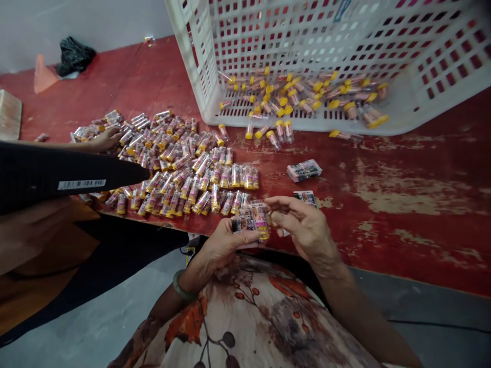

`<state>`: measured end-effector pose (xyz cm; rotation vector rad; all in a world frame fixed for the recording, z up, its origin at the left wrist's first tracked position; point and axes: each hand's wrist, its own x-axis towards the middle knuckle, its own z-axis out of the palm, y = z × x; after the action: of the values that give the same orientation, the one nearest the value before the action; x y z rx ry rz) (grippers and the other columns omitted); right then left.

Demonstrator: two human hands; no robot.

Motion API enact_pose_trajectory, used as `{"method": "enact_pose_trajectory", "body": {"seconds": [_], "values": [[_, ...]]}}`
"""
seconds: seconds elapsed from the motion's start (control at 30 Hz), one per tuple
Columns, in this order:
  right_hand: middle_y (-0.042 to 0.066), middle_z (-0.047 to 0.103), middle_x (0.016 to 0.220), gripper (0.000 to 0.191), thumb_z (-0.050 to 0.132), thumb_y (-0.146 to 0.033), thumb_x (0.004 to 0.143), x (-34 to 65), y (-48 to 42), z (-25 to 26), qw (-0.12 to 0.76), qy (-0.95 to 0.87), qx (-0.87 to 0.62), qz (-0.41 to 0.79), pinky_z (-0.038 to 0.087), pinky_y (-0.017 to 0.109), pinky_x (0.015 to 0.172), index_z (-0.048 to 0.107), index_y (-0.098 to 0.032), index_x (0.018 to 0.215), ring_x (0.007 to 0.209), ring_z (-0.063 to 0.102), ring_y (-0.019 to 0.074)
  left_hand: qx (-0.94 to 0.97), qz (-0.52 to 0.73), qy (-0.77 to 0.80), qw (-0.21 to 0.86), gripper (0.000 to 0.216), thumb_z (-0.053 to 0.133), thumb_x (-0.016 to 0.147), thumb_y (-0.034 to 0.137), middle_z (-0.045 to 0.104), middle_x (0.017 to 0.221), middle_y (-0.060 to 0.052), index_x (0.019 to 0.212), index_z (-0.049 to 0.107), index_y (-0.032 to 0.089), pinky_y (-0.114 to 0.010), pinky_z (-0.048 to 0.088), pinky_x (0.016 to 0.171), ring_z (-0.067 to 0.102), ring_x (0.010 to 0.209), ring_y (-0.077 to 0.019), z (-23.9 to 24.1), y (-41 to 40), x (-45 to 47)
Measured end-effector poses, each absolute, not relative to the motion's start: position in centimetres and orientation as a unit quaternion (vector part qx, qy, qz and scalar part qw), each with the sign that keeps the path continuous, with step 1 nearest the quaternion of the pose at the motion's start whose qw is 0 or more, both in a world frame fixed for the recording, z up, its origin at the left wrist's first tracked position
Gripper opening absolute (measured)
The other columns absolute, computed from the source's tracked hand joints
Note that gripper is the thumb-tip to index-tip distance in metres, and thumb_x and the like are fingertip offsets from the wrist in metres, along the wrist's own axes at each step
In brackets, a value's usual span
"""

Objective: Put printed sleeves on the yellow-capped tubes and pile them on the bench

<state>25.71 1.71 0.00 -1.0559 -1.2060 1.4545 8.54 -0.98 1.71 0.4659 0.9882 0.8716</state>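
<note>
My left hand (226, 240) is closed on a small stack of printed labels (243, 223), thumb lying across the front. Over their right side lies a small yellow-capped plastic tube (261, 222) in a pink printed sleeve, its cap end pointing down. My right hand (307, 227) pinches at the tube's right edge with thumb and index finger; the exact contact is partly hidden. Just behind the right hand, more printed labels (306, 197) lie on the red table, and a thicker bundle of labels (304, 170) sits farther back.
Many sleeved tubes (180, 168) spread over the red table (383, 179) to the left, where another person's hand (103, 140) reaches in. A white plastic basket (209, 110) at the back holds several unsleeved tubes. A black bag (75, 55) and orange funnel-like piece (44, 75) lie far left.
</note>
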Motion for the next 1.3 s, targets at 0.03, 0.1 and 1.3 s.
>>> {"method": "enact_pose_trajectory", "body": {"seconds": [0.03, 0.1, 1.3], "values": [[0.003, 0.065, 0.081, 0.031, 0.069, -0.035, 0.079, 25.3, 2.2, 0.1, 0.456, -0.489, -0.423, 0.612, 0.043, 0.02, 0.044, 0.066, -0.019, 0.104, 0.058, 0.055, 0.0102, 0.219, 0.403, 0.454, 0.764, 0.038, 0.086, 0.056, 0.028, 0.073, 0.081, -0.007, 0.089, 0.073, 0.013, -0.034, 0.053, 0.076, 0.068, 0.071, -0.018, 1.6, -1.0, 8.4], [0.002, 0.064, 0.08, 0.034, 0.072, -0.035, 0.076, 24.7, 2.7, 0.4, 0.44, -0.496, -0.42, 0.62, 0.043, 0.019, 0.043, 0.066, -0.018, 0.105, 0.055, 0.053, 0.009, 0.231, 0.407, 0.446, 0.763, 0.038, 0.084, 0.059, 0.027, 0.073, 0.084, -0.008, 0.092, 0.073, 0.013, -0.034, 0.053, 0.077, 0.068, 0.073, -0.0192, 1.4, -1.0, 8.1], [0.001, 0.066, 0.071, 0.037, 0.077, -0.027, 0.062, 21.8, 2.9, 0.7, 0.373, -0.561, -0.434, 0.599, 0.05, 0.023, 0.052, 0.067, -0.017, 0.096, 0.06, 0.06, 0.0132, 0.197, 0.412, 0.458, 0.763, 0.036, 0.085, 0.058, 0.029, 0.071, 0.078, -0.005, 0.087, 0.072, 0.012, -0.032, 0.055, 0.074, 0.066, 0.068, -0.0159, 0.1, -2.9, 6.1]]}}
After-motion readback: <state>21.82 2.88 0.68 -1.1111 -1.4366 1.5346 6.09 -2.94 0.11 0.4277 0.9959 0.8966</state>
